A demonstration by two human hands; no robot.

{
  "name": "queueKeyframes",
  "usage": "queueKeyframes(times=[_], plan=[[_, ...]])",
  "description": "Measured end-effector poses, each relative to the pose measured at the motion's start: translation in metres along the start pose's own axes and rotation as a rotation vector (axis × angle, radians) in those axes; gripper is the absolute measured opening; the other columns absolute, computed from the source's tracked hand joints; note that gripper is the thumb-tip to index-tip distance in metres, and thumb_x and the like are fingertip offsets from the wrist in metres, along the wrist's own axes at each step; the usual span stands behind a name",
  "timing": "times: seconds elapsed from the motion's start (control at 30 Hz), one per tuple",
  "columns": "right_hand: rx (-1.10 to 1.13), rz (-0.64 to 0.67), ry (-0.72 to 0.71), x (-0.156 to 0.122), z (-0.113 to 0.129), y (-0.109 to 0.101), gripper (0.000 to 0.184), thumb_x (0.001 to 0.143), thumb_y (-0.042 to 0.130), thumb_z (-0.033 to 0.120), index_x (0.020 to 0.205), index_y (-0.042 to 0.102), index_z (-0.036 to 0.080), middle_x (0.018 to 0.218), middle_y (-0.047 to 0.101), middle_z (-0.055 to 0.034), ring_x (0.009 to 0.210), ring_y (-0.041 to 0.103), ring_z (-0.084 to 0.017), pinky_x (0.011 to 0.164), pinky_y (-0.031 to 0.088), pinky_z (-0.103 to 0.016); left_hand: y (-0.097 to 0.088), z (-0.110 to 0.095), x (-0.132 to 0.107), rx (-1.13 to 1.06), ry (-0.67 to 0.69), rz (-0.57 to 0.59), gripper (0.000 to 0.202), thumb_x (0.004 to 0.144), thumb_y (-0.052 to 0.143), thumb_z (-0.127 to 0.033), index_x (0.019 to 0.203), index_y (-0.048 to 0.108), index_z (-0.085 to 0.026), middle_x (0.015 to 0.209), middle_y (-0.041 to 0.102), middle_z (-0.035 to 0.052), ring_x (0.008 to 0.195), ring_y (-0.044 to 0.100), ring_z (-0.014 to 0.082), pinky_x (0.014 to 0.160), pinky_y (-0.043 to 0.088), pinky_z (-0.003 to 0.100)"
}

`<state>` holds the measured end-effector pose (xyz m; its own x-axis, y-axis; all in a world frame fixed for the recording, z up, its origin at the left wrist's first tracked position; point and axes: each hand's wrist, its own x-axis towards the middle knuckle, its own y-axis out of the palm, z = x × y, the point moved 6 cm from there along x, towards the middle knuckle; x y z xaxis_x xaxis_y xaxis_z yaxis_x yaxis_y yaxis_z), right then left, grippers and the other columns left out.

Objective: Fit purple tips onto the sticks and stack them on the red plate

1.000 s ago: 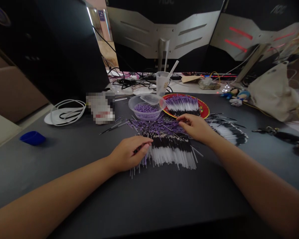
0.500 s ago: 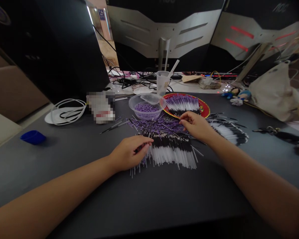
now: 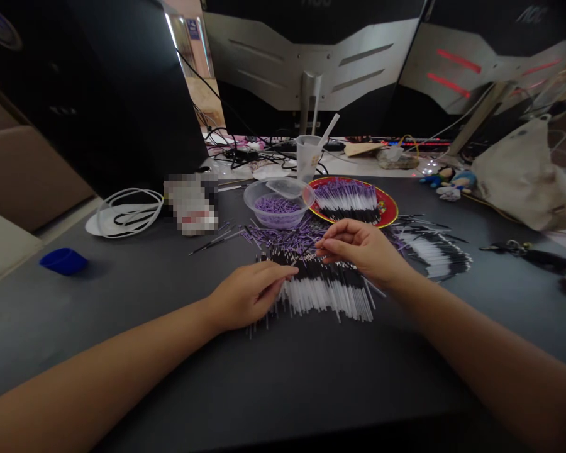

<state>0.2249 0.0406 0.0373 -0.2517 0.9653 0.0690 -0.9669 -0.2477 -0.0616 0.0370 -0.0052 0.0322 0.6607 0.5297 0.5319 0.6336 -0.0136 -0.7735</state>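
My left hand [image 3: 248,294] rests at the left end of a row of thin black-and-white sticks [image 3: 325,296], its thumb and forefinger pressed together. What those fingers hold, if anything, is too small to make out. Just right of it, above the row, my right hand [image 3: 358,248] is pinched, with a thin piece I cannot identify at its fingertips. Behind both hands lies a loose heap of small purple tubes [image 3: 283,238]. More of them fill a clear plastic bowl [image 3: 252,200]. A red plate [image 3: 390,211] carries sticks with purple ends.
More black-and-white sticks [image 3: 429,251] lie right of my right hand. A plastic cup [image 3: 306,160] with a straw stands behind the bowl. A blue cup-like object [image 3: 63,261] and a coiled white cable [image 3: 129,214] are at left; keys [image 3: 514,248] lie at right. Monitors [image 3: 311,63] stand behind.
My right hand has moved left and nearer to me, from the purple heap by the plate to close beside my left hand. The left hand has shifted slightly right.
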Motion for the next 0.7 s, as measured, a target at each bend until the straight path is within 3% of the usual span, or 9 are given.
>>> queueKeyframes(times=[0.17,0.47,0.7], plan=[[0.117,0.034,-0.022,-0.004,0.003,0.005,0.021,0.078,0.067,0.035,0.088,0.053,0.022,0.093,0.071,-0.0036,0.081,0.069,-0.016,0.075,0.058,-0.035,0.004,0.0,-0.001,0.028,0.031,0.053,0.031,0.091,0.044,-0.016,0.12,0.054,-0.018,0.102,0.067,0.0081,0.086,0.065,0.0141,0.073,0.054,0.027],[0.211,0.054,-0.051,-0.004,0.005,0.005,0.016,0.079,0.067,0.029,0.086,0.055,0.023,0.09,0.07,-0.0018,0.083,0.067,-0.015,0.073,0.058,-0.033,0.005,0.001,-0.002,0.032,0.015,0.039,0.03,0.091,0.046,-0.015,0.119,0.055,-0.018,0.101,0.068,0.0057,0.086,0.065,0.0133,0.073,0.053,0.026],[0.165,0.105,-0.02,-0.007,0.003,0.014,0.013,0.078,0.066,0.027,0.085,0.056,0.022,0.095,0.07,-0.0026,0.084,0.068,-0.015,0.073,0.057,-0.032,0.002,-0.001,-0.001,0.029,-0.001,0.0,0.044,0.091,0.048,-0.016,0.134,0.042,-0.022,0.096,0.07,0.0021,0.077,0.065,0.0109,0.069,0.053,0.023]])
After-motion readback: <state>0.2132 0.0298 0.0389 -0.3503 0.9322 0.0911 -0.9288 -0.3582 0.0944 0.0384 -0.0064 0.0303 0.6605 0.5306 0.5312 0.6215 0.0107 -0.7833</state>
